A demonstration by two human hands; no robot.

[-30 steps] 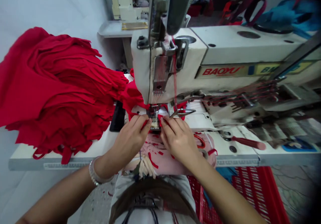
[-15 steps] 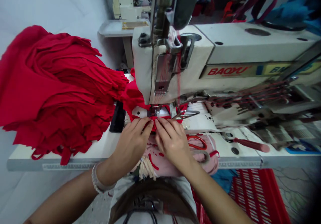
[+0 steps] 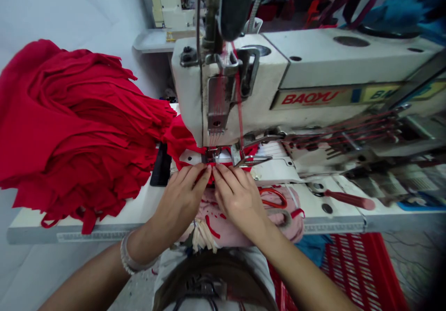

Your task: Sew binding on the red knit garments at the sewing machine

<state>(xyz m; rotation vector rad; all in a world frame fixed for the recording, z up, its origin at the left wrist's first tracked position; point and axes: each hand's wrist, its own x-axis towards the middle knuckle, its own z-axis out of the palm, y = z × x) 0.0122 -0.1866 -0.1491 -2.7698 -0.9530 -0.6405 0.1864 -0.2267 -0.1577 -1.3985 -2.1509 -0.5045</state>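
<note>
Both hands work at the front of a white BAOYU industrial sewing machine (image 3: 240, 76), which stands on a white bench (image 3: 104, 233). A red knit piece (image 3: 188, 141) lies on the machine's needle plate, its edge running under the presser foot (image 3: 212, 154). The left hand (image 3: 181, 199) and right hand (image 3: 239, 199) sit side by side just in front of the foot. Their fingers curl down and pinch the red fabric from either side, with the fingertips (image 3: 209, 170) almost meeting, so the grip is closed on the cloth rather than open. A tall heap of red knit garments (image 3: 78, 125) spills over the left end of the bench and joins the piece at the machine. Pink cloth (image 3: 223, 225) with red scraps lies under the forearms at the front edge, and red-handled scissors (image 3: 273, 198) rest just beside the right hand. Further right on the bench lies a red-handled screwdriver (image 3: 350, 200). A beaded bracelet (image 3: 127, 255) circles the left wrist. Below the bench's front right edge sits a red plastic crate (image 3: 362, 269), and a second sewing machine (image 3: 170, 4) stands beyond the bench.
</note>
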